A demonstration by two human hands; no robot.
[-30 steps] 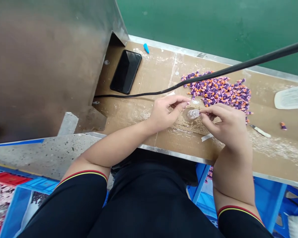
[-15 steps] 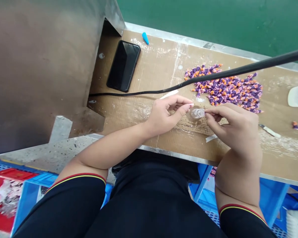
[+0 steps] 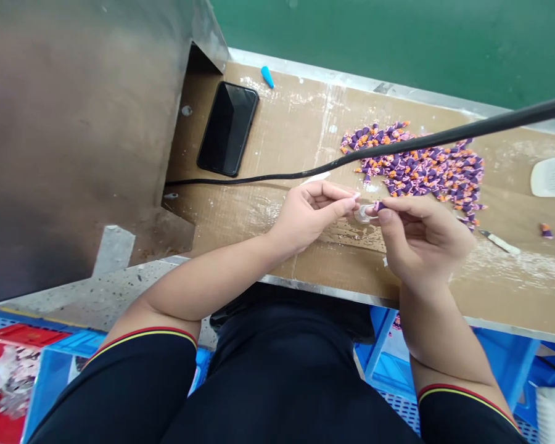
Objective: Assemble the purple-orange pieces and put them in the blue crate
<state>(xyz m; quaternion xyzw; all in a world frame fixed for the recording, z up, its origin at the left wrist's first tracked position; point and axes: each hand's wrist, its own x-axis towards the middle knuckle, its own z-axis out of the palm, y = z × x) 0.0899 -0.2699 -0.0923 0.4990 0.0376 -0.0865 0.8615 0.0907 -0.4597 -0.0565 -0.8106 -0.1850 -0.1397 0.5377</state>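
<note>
My left hand (image 3: 311, 211) is closed in a pinch on a small pale pink piece (image 3: 356, 195), which pokes out past the fingertips. My right hand (image 3: 425, 233) pinches a small purple piece (image 3: 379, 206) with a pink edge between thumb and forefinger. Between the two hands, a little clear container (image 3: 362, 213) stands on the cardboard, partly covered by my fingers. Just beyond my right hand lies a pile of small purple, pink and orange pieces (image 3: 420, 166).
A black cable (image 3: 314, 171) crosses above the cardboard-covered table (image 3: 277, 148). Farther left are a phone (image 3: 228, 128) and a blue cone-shaped piece (image 3: 267, 77). On the right lie a small knife (image 3: 500, 242), one loose piece (image 3: 546, 230) and a white tray (image 3: 552, 177). A metal housing (image 3: 83, 135) stands left.
My right hand has drawn back slightly from over the clear container, and the purple piece now shows in its fingers. The left hand stays almost in place with the pink piece.
</note>
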